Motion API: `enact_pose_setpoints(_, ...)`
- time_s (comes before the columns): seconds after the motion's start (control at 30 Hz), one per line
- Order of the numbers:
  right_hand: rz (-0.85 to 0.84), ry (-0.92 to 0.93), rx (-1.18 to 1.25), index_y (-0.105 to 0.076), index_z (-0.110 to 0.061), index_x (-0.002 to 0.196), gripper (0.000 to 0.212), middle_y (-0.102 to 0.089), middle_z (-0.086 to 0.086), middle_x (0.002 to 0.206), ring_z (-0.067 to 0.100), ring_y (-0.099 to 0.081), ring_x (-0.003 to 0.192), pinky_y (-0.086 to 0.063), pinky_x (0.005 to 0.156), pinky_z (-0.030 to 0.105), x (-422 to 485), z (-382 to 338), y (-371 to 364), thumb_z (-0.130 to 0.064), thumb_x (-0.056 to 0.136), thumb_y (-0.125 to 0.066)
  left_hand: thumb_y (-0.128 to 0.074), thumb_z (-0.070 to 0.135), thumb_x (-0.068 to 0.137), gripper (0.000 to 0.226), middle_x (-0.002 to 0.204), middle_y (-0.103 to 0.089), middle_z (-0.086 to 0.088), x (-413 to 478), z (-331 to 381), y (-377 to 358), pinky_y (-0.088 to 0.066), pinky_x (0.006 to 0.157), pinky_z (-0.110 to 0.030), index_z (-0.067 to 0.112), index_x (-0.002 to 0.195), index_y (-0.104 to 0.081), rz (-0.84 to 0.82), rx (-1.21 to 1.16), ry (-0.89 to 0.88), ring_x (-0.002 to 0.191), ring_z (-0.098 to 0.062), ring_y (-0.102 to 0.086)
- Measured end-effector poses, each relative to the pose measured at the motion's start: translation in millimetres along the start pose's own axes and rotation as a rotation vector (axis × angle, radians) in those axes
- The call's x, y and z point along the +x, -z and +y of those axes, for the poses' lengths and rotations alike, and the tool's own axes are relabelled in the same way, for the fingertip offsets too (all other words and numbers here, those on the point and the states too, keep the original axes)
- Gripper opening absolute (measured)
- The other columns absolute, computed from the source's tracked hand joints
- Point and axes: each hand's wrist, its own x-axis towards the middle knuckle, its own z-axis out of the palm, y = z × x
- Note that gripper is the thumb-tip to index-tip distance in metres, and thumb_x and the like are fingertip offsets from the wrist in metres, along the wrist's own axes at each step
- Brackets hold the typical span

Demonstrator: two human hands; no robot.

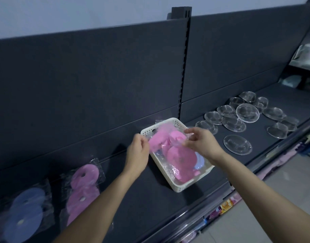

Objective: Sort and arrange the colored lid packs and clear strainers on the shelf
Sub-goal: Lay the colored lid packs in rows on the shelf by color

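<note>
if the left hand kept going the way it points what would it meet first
The left hand would likely meet the pink lid pack it pinches, above the white basket; depth unclear.

Pretty dim, bluish light; wide-angle bends the shelf (168, 181) edges, and the pink pack (157, 139) is motion-blurred.

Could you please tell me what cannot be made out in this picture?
All head view.
1. Blue lid pack in the basket: mostly hidden under pink lid packs.
2. Held pink pack, gripped by the left hand and right hand: motion-blurred.
3. Goods at the right edge: blurred, cut off.
</note>
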Motion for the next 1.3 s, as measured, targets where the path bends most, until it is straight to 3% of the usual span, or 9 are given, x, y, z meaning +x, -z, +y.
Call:
enact_pose_setpoints(0.07, -0.094, 0.010, -0.232, -0.061, -0.009, 0.118, 0.044, -0.068, 0.003, 0.079, 0.012, -0.064, 0.068, -0.053, 0.067, 0.025, -2, 1, -6, 0.000, 0.075, -0.069, -0.042, 0.015, 0.089, 0.013, 0.081, -0.055, -0.003, 0, -4, 8, -0.055, 0.073, -0.047, 0.017, 0.077, -0.046, 0.023, -0.240, 0.166, 0.078, -0.032, -0.059)
enact_pose_setpoints(0.2, -0.164, -0.032, -0.388, -0.061, -0.013, 0.119, 0.044, -0.068, 0.002, 0.103, 0.013, -0.065, 0.080, -0.053, 0.064, 0.021, -13, -3, -22, -0.001, 0.077, -0.064, -0.039, 0.006, 0.093, 0.014, 0.086, -0.056, -0.012, -5, -12, 21, -0.056, 0.068, -0.039, 0.011, 0.081, -0.045, -0.006, -0.572, 0.412, 0.075, -0.023, -0.059)
enact_pose_setpoints(0.27, -0.062, 0.035, -0.342, -0.059, -0.012, 0.121, 0.042, -0.068, 0.006, 0.099, 0.011, -0.060, 0.074, -0.044, 0.056, 0.016, -13, -7, -27, 0.001, 0.081, -0.058, -0.041, 0.004, 0.095, 0.017, 0.074, -0.056, -0.009, -8, -13, 28, -0.053, 0.064, -0.038, 0.010, 0.080, -0.046, 0.002, -0.688, 0.459, 0.062, -0.018, -0.057)
enact_pose_setpoints(0.37, 0.068, 0.048, -0.044, -0.062, -0.011, 0.110, 0.029, -0.066, 0.016, 0.078, 0.017, -0.057, 0.064, -0.045, 0.059, 0.027, -14, -16, -23, -0.002, 0.083, -0.065, -0.043, 0.006, 0.097, 0.016, 0.076, -0.057, -0.008, -8, -16, 38, -0.055, 0.066, -0.041, 0.009, 0.083, -0.049, 0.006, -0.783, 0.486, 0.067, -0.021, -0.057)
enact_pose_setpoints(0.57, 0.072, 0.060, 0.372, -0.060, 0.003, 0.080, 0.006, -0.056, 0.011, 0.064, 0.016, -0.057, 0.049, -0.052, 0.048, 0.030, -31, -46, -13, 0.004, 0.084, -0.064, -0.043, 0.012, 0.100, 0.017, 0.087, -0.062, -0.010, -4, -26, 59, -0.055, 0.065, -0.037, 0.009, 0.087, -0.053, 0.071, -0.774, 0.414, 0.075, -0.020, -0.064)
enact_pose_setpoints(0.67, 0.089, 0.053, 0.372, -0.061, -0.003, 0.077, 0.010, -0.058, 0.007, 0.063, 0.015, -0.056, 0.050, -0.052, 0.049, 0.028, -28, -48, -21, 0.003, 0.085, -0.064, -0.042, 0.011, 0.100, 0.018, 0.077, -0.057, -0.006, -4, -26, 65, -0.054, 0.055, -0.028, 0.007, 0.086, -0.052, 0.128, -0.730, 0.380, 0.062, -0.011, -0.060)
enact_pose_setpoints(0.8, 0.279, 0.053, 0.289, -0.063, -0.013, 0.075, 0.017, -0.061, 0.001, 0.068, 0.010, -0.055, 0.056, -0.047, 0.051, 0.020, -12, -48, -23, 0.001, 0.085, -0.063, -0.042, 0.011, 0.100, 0.016, 0.083, -0.060, -0.007, -2, -27, 74, -0.056, 0.057, -0.029, 0.008, 0.086, -0.050, 0.238, -0.717, 0.337, 0.073, -0.018, -0.064)
enact_pose_setpoints(1.1, -0.239, 0.062, 0.264, -0.056, -0.002, 0.070, 0.020, -0.059, 0.015, 0.058, 0.029, -0.059, 0.049, -0.049, 0.045, 0.030, -9, -57, -49, 0.010, 0.086, -0.053, -0.047, 0.010, 0.095, 0.018, 0.074, -0.051, -0.006, 1, -5, 56, -0.048, 0.060, -0.034, 0.011, 0.078, -0.051, 0.113, -0.559, 0.259, 0.066, -0.017, -0.047)
enact_pose_setpoints(1.3, -0.159, 0.048, 0.221, -0.063, -0.010, 0.068, 0.021, -0.066, 0.001, 0.074, 0.009, -0.057, 0.063, -0.047, 0.056, 0.017, -1, -45, -49, 0.002, 0.085, -0.061, -0.047, 0.013, 0.098, 0.020, 0.079, -0.056, -0.008, 1, 0, 47, -0.051, 0.059, -0.032, 0.011, 0.079, -0.053, 0.040, -0.547, 0.253, 0.070, -0.020, -0.053)
